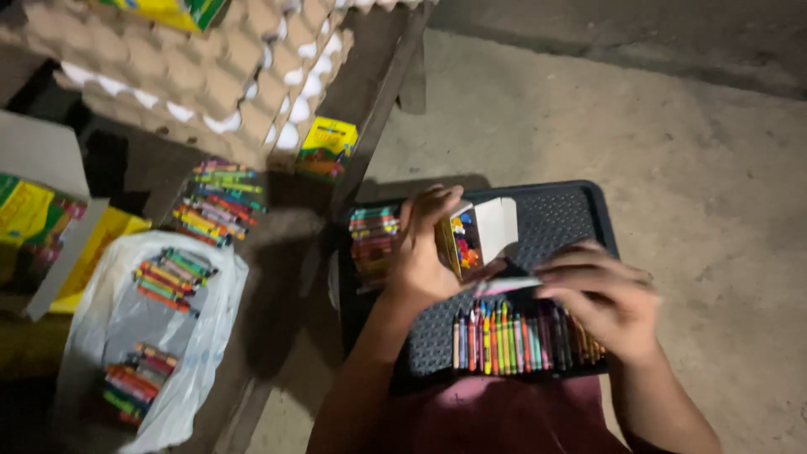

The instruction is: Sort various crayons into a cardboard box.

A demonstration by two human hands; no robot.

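Note:
My left hand [420,244] grips a small open crayon box [472,235], yellow outside with its white flap up, and crayon tips show inside it. My right hand [603,296] pinches a pale crayon [504,287] whose tip points left toward the box's mouth. Both hands hover over a black perforated tray [559,214] resting on my lap. A row of many-coloured crayons [521,336] lies along the tray's near edge, under my right hand. Another bundle of crayons [372,235] lies at the tray's left side, partly hidden behind my left wrist.
On the left, a white plastic bag [126,328] carries bundles of crayons [172,279]. More crayons [217,203] lie further back. Stacked egg trays [210,76] fill the upper left, with a yellow crayon box [326,147] leaning at their edge. Bare concrete floor [698,151] lies to the right.

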